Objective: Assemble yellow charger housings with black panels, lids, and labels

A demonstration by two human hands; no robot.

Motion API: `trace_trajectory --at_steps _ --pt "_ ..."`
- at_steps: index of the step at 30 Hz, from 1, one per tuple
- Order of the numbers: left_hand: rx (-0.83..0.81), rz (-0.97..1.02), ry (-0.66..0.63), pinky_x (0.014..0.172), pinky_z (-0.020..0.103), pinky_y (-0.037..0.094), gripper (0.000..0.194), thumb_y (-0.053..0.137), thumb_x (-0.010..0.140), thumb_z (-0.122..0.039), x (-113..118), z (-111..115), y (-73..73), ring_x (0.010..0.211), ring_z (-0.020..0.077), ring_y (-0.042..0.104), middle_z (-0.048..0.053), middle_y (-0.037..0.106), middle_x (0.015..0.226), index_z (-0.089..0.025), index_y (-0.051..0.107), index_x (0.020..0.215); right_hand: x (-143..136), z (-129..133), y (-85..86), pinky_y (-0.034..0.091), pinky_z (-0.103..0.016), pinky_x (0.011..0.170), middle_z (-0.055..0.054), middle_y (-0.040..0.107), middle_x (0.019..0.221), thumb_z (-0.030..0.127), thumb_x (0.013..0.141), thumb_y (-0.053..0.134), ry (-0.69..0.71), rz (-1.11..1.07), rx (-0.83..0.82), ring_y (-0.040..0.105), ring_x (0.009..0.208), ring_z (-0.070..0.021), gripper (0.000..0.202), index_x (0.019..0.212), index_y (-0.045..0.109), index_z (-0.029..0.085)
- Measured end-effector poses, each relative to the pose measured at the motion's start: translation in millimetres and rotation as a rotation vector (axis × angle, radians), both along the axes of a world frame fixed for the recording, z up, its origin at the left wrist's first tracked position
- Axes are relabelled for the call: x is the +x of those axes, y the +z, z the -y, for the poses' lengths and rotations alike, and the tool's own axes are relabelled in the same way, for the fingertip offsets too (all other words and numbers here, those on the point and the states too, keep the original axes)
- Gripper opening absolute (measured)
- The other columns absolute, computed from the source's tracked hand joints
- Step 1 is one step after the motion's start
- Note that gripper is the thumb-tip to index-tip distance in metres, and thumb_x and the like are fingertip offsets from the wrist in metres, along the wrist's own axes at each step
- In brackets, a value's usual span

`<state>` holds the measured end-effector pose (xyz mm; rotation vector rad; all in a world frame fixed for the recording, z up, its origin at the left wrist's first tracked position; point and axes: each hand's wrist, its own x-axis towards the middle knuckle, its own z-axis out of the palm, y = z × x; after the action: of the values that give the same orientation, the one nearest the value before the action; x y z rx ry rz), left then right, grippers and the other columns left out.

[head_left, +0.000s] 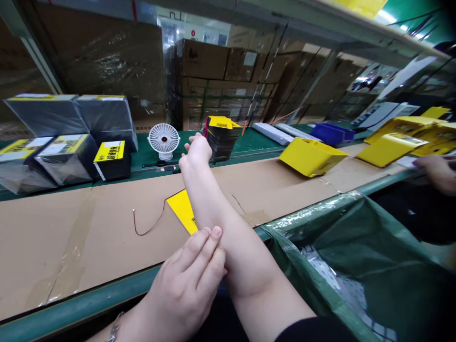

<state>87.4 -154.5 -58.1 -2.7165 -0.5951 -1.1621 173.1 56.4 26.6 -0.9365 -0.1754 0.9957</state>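
Note:
My right arm stretches forward over the cardboard-covered bench (71, 228). My right hand (196, 149) is at the stack of flat yellow-and-black packages (221, 137), fingers touching its near edge; whether it grips one I cannot tell. My left hand (185, 285) rests on my right forearm, fingers together, holding nothing. A flat yellow package (182, 210) lies on the cardboard under my right arm, with a thin red wire (147, 228) beside it.
A small white desk fan (164, 141) stands left of the stack. Wrapped black bundles (60, 137) fill the far left. Yellow bins (308, 156) and a blue tray (331, 133) sit to the right. A green bag-lined bin (356, 256) opens at lower right. Another person's hand (436, 171) shows at the right edge.

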Motion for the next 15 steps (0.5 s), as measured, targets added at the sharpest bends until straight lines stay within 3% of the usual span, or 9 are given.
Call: trace_trajectory --at_steps 7,11,15 --pt "-0.309 0.218 -0.017 0.101 0.032 0.048 0.043 0.061 0.079 -0.006 -4 4 0.8 0.118 0.0198 0.052 0.011 0.062 0.116 -0.01 0.051 0.121 18 1 25.8 0.046 -0.029 0.068 0.001 0.052 0.08 0.019 0.077 0.047 -0.017 0.028 -0.014 0.054 0.074 -0.011 0.011 0.082 0.056 0.017" --pt "-0.585 0.449 0.115 0.108 0.046 0.042 0.055 0.063 0.082 -0.02 1 -2 0.8 0.127 0.0253 0.044 0.013 0.048 0.133 -0.018 0.039 0.131 18 10 43.8 0.047 -0.027 0.071 0.003 0.053 0.088 0.018 0.081 0.045 -0.046 0.022 0.094 0.057 0.083 -0.01 0.016 0.093 0.056 0.019" --pt "-0.851 0.54 0.036 0.106 0.044 0.044 0.078 0.061 0.084 -0.037 16 -10 12.8 0.133 0.0274 0.039 0.015 0.033 0.148 -0.021 0.015 0.145 10 20 57.3 0.049 -0.028 0.074 0.004 0.054 0.091 0.014 0.08 0.049 -0.049 0.002 0.128 0.059 0.089 -0.0116 0.022 0.1 0.057 0.022"
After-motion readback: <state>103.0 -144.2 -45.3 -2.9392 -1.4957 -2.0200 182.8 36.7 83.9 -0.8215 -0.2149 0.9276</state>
